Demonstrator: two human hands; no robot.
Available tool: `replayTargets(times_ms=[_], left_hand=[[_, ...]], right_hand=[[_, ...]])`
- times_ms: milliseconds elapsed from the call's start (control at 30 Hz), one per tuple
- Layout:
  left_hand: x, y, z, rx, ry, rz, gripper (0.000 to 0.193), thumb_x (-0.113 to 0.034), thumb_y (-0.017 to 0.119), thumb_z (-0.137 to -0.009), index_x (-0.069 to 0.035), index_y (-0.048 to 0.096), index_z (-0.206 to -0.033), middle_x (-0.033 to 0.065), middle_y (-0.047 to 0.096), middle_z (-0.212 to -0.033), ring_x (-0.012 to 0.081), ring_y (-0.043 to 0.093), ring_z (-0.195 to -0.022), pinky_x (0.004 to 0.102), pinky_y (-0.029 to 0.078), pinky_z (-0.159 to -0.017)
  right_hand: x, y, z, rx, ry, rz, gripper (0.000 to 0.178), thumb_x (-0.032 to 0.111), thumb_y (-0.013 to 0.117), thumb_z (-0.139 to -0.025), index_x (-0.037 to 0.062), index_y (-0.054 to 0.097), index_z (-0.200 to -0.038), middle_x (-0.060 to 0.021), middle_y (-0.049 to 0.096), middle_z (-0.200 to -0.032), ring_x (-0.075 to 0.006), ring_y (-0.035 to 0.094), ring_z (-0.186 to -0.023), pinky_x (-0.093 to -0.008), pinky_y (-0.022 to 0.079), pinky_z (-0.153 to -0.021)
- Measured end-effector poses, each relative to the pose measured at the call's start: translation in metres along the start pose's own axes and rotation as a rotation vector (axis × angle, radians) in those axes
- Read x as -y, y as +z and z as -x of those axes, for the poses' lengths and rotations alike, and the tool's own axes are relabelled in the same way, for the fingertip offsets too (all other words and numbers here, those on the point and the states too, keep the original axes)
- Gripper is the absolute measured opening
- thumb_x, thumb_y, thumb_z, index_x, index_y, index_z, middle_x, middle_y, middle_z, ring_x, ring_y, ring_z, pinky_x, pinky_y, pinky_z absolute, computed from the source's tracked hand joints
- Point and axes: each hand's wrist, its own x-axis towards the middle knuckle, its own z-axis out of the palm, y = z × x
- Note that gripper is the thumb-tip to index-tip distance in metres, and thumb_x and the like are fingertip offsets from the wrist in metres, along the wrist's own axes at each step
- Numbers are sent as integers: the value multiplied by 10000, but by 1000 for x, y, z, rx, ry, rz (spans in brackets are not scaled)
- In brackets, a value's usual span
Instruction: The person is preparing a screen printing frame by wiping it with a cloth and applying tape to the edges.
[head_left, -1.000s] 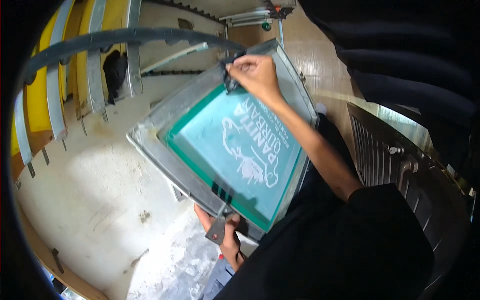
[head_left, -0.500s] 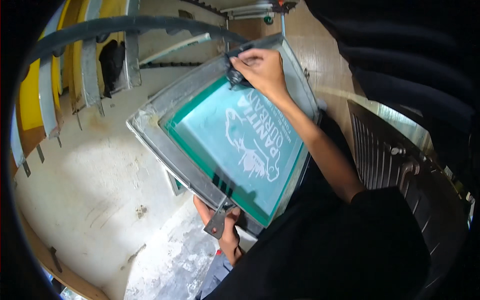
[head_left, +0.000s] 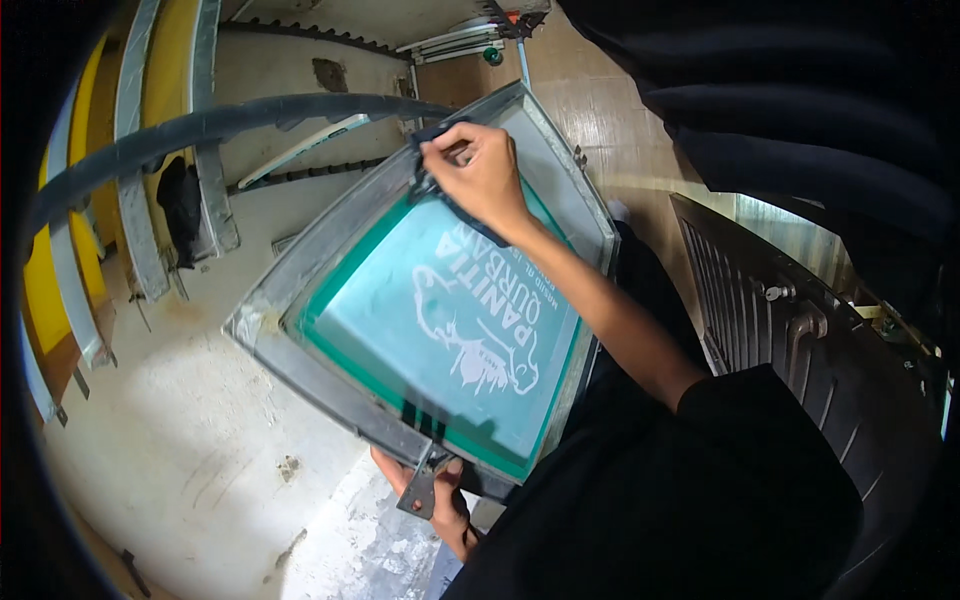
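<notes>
A screen-printing frame is tilted in front of me. Its mesh is pale blue-green with a green border and a white printed design. My left hand grips the frame's lower edge, beside a grey metal bracket; part of its fingers is hidden beneath. Near the upper end of the frame, my right hand is closed around a crumpled black cloth. The cloth lies against the mesh and the upper rim.
Several yellow-meshed frames stand in a rack at the left, behind a curved dark bar. A black cloth hangs among them. At right is a dark slatted door with a key in it. Dark folded fabric fills the upper right.
The frame and both hands have shifted slightly left in view. My right hand has moved toward the upper left of the frame, and more of the black cloth shows spread under it.
</notes>
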Motion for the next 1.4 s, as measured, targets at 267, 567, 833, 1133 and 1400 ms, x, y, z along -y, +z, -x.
replayTargets(times_ms=[267, 567, 833, 1133, 1400], left_hand=[[62, -95, 27, -283, -408, 345, 954, 1, 708, -802, -126, 237, -1622, 79, 617, -997, 182, 617, -835, 319, 533, -749], [58, -65, 31, -42, -196, 80, 890, 59, 696, -788, -17, 295, -1580, 110, 637, -1097, 194, 618, -914, 367, 545, -853], [37, -50, 17, -181, -250, 102, 782, -19, 708, -797, -119, 375, -1497, 70, 625, -920, 187, 628, -869, 350, 543, -776], [63, -71, 24, -504, -433, 372, 967, -39, 686, -790, -172, 252, -1644, 129, 637, -1166, 246, 627, -995, 369, 535, -860], [84, -109, 40, -235, -183, -51, 223, -63, 719, -785, 32, 703, -987, 93, 683, -958, 211, 637, -919, 358, 513, -898]], right_hand=[[-201, -71, -123, -194, 82, 422, 159, 154, 823, -854, 1, 782, -866, -99, 782, -788, -152, 753, -739, -302, 583, -690], [-285, -128, -173, -236, 57, 604, 211, 203, 802, -899, 0, 783, -949, -138, 787, -856, -220, 773, -797, -333, 584, -762], [-296, -214, -81, 16, 42, 628, 89, 27, 747, -908, -38, 717, -960, -183, 765, -864, -241, 781, -811, -338, 599, -725], [-280, -177, -127, 56, -246, 635, 101, 77, 638, -967, -11, 673, -1003, -231, 706, -1002, -452, 680, -920, -468, 552, -783], [-298, -237, 3, 161, -175, 716, 130, 37, 607, -973, -29, 697, -1040, -239, 697, -991, -456, 673, -959, -488, 544, -833]])
